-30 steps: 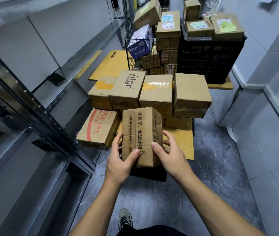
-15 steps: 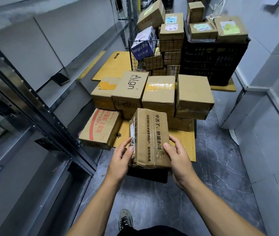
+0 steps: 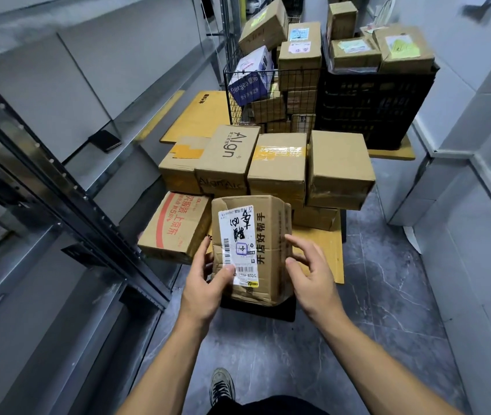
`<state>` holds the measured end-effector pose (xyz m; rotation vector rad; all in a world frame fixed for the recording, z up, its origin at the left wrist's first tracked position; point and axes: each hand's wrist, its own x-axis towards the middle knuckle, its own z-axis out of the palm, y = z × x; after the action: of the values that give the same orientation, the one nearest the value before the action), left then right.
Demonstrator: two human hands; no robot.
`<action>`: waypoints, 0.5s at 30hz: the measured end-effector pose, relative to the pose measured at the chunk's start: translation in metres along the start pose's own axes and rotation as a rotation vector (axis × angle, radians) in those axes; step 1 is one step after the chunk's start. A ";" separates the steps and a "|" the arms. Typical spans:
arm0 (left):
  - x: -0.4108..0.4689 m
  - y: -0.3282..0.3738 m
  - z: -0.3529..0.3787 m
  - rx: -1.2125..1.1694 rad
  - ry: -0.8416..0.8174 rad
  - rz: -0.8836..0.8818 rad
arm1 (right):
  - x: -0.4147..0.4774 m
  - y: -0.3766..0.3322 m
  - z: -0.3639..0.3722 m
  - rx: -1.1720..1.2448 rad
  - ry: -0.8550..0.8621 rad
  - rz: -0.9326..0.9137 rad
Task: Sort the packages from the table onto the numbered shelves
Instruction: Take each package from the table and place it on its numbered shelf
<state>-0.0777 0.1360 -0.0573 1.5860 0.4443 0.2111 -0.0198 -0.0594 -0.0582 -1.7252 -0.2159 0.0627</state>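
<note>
Most packages (image 3: 277,163) lie unsorted on the table (image 3: 325,250); the left hand (image 3: 205,277) grips one labelled box (image 3: 265,235), the right hand (image 3: 313,271) spread beside it.

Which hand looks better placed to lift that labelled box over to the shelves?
Left, probably. The left hand grips the labelled box, thumb on its label, and the shelves stand on that side. The right hand is open beside it.
</note>
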 end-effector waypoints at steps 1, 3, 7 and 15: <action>-0.001 0.000 0.000 0.011 -0.007 0.008 | 0.001 0.000 0.001 0.012 -0.026 0.014; -0.003 -0.001 0.001 0.019 0.001 0.024 | 0.002 0.002 0.001 0.038 -0.075 0.052; -0.007 0.005 0.003 0.076 0.005 0.095 | 0.002 0.008 0.004 0.096 -0.157 0.103; -0.017 0.012 -0.005 0.202 -0.035 0.122 | 0.000 0.004 0.015 0.129 -0.214 0.099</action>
<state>-0.0929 0.1334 -0.0424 1.8142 0.3504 0.2366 -0.0219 -0.0460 -0.0647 -1.5991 -0.2776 0.3281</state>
